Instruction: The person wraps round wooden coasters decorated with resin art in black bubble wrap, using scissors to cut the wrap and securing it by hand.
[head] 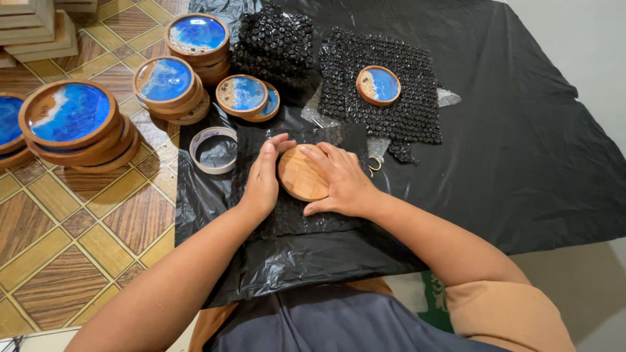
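Wooden disc point(301, 173), face down, is pressed flat on black bubble wrap point(293, 215) near the plastic sheet's point(521, 163) front edge. Left hand point(263, 179) and right hand point(342, 182) lie open-fingered against it, not gripping; centring is advised.

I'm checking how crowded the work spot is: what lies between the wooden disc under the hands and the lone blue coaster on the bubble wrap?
In the head view, between the wooden disc and the blue coaster lie black bubble wrap and a strip of black plastic sheet; nothing else shows.

A tiled floor point(72, 241) in a brown wood pattern carried a black plastic sheet point(521, 150). Directly on the tiles stood stacks of round wooden trays with blue resin tops point(68, 114). On the sheet lay black bubble wrap pieces point(404, 117) and a tape roll point(214, 150).
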